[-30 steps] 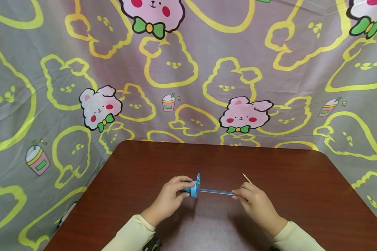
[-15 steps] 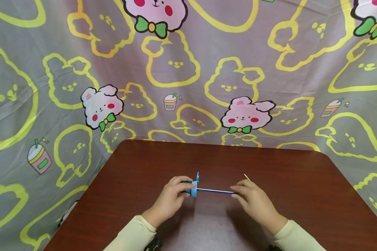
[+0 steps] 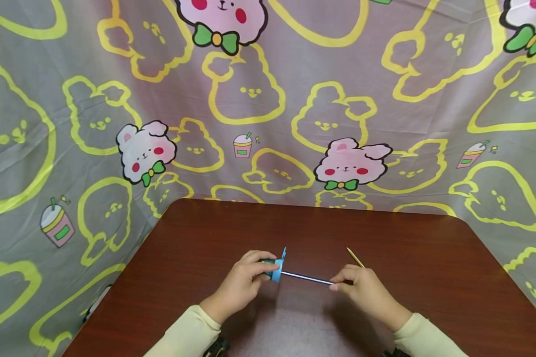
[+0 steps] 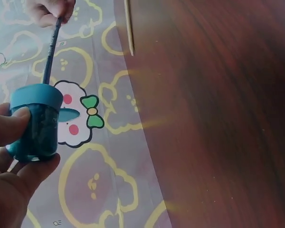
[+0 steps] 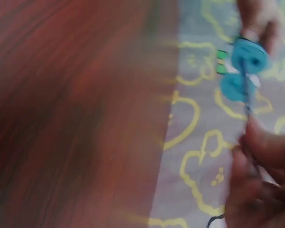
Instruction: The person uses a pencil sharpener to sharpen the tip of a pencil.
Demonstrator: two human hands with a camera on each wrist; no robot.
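Observation:
My left hand (image 3: 241, 283) grips a teal pencil sharpener (image 4: 36, 126) with a see-through body, holding it on its side above the table. Its round lid flap (image 5: 233, 87) stands swung out from the light blue top. A dark, shiny pencil (image 3: 307, 277) has one end in the sharpener's hole. To the right, my right hand (image 3: 365, 293) pinches that pencil near its other end between thumb and fingers. The tip inside the sharpener is hidden. The right wrist view is blurred around the fingers.
A yellowish pencil (image 3: 355, 257) lies on the dark red-brown table (image 3: 214, 228) just beyond my right hand. A grey cloth (image 3: 268, 99) with printed cartoon bears hangs behind the table and along its sides.
My right hand's fingers have shifted and rolled on the pencil, dipping slightly toward me, so the pencil slants more. The left hand stays nearly in place with the sharpener tilted a little.

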